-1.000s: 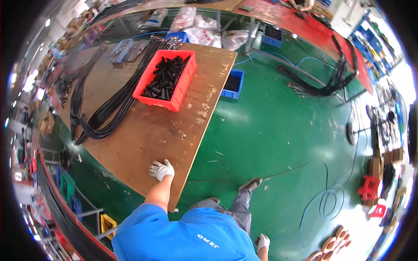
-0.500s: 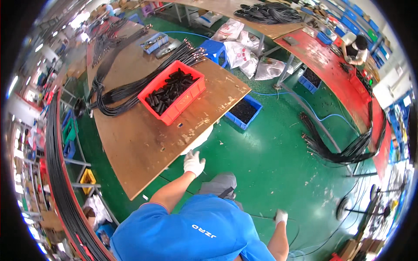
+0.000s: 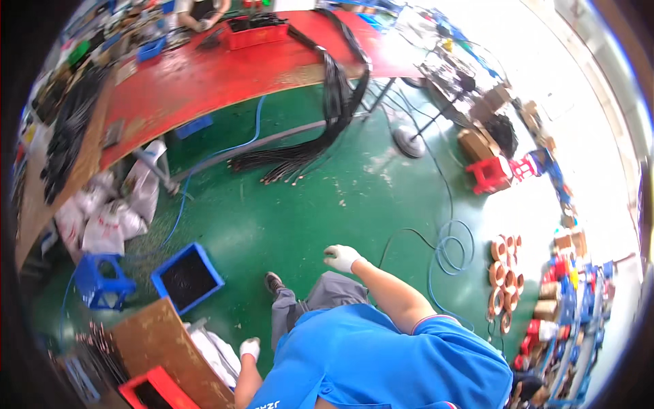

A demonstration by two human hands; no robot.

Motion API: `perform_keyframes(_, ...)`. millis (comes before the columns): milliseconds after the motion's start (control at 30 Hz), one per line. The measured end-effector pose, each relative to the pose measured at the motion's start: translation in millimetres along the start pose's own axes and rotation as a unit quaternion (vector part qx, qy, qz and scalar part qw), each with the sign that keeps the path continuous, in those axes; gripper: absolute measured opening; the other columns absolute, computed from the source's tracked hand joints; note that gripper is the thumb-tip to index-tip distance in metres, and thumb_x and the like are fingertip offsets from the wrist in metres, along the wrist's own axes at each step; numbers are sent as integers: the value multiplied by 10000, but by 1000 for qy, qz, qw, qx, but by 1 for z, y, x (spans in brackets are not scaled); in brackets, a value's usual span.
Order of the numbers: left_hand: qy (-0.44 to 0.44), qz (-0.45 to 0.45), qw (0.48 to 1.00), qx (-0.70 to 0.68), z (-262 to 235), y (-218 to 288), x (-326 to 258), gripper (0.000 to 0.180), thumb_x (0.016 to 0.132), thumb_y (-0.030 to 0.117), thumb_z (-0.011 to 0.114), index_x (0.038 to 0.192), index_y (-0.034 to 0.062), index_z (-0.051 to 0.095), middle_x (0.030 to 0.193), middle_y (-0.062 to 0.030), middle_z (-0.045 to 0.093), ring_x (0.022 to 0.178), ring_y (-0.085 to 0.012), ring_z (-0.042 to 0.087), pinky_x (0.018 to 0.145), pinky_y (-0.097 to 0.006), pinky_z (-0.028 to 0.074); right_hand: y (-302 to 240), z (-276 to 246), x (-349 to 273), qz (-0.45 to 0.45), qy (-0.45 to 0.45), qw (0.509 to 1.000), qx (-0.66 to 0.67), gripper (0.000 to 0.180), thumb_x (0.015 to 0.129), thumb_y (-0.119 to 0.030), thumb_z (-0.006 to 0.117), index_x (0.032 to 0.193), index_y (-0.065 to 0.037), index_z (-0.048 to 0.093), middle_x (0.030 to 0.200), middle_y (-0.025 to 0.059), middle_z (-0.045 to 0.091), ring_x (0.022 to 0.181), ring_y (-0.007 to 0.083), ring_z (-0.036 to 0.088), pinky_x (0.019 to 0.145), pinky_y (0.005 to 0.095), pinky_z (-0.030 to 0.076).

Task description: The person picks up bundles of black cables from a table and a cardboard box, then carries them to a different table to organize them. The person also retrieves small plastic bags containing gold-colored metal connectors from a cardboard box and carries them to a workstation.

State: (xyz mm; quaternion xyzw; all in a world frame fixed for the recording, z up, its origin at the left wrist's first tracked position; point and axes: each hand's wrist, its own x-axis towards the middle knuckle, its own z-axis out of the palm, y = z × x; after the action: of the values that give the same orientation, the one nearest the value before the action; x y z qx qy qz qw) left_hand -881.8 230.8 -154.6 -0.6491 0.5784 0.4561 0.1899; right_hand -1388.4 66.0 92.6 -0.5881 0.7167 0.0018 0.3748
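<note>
My left hand (image 3: 250,348), in a white glove, hangs low beside my trouser leg. It is nearest to the brown table (image 3: 160,334) and a white bundle (image 3: 216,351) at the table's edge. Its fingers look loosely apart, and nothing shows in them. My right hand (image 3: 343,258), gloved in white too, reaches forward over the green floor. The fingers are loosely bent and apart, holding nothing. Neither hand touches anything that I can see. A red bin (image 3: 178,390) on the brown table is partly cut off by the lower edge.
A blue crate (image 3: 216,278) of dark pieces and a blue stool (image 3: 102,283) stand at left. Black cables (image 3: 334,102) hang off the red table (image 3: 204,71), where a person (image 3: 204,13) works. A hose (image 3: 443,245), a round stand base (image 3: 409,142), red stools (image 3: 490,175) and copper-coloured coils (image 3: 501,274) are at right.
My view has swung right, from the brown table toward the red table and open floor. My left hand has dropped away from the table's edge; my right hand has come up and forward.
</note>
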Motion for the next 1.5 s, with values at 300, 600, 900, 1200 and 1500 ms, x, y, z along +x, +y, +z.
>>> perform_keyframes(300, 198, -8, 913, -356, -287, 138, 61, 502, 949, 444, 561, 1250, 55, 658, 1239, -176, 679, 1184, -300, 625, 1007, -378, 455, 175, 35, 25, 280, 43, 930, 235, 340, 928, -288, 597, 1108, -13, 686, 922, 112, 658, 720, 233, 643, 618, 396, 547)
perform_keyframes(600, 164, -59, 961, -216, -327, 213, 54, 472, 938, 452, 533, 1197, 84, 677, 1217, -177, 674, 1160, -357, 621, 990, -433, 478, 185, 23, 195, 115, -69, 987, 84, 335, 905, -280, 630, 1091, -7, 690, 972, 144, 707, 722, 254, 658, 642, 380, 551)
perform_keyframes(900, 195, -251, 858, -404, -252, 177, 46, 514, 933, 417, 437, 1181, 41, 684, 1236, -226, 650, 1177, -385, 604, 1019, -437, 465, -79, -170, 487, 68, -64, 970, 225, 284, 954, -215, 629, 1165, -27, 658, 800, 49, 639, 601, 136, 572, 522, 323, 498)
perform_keyframes(1200, 142, -241, 847, -453, -284, 135, 95, 479, 931, 434, 480, 1183, 94, 703, 1239, -202, 657, 1163, -376, 619, 1034, -426, 471, -297, -105, 672, 6, -159, 987, 35, 61, 882, -223, 640, 873, -163, 633, 653, -34, 572, 542, 142, 562, 485, 382, 487)
perform_keyframes(1500, 389, -269, 658, -586, -549, 19, 108, 491, 942, 411, 548, 1259, 50, 649, 1252, -202, 657, 1212, -335, 604, 1033, -380, 462, -691, 49, 578, -446, -228, 852, -151, 400, 887, -304, 653, 1189, -43, 680, 1165, 195, 695, 1082, 323, 676, 955, 371, 504)
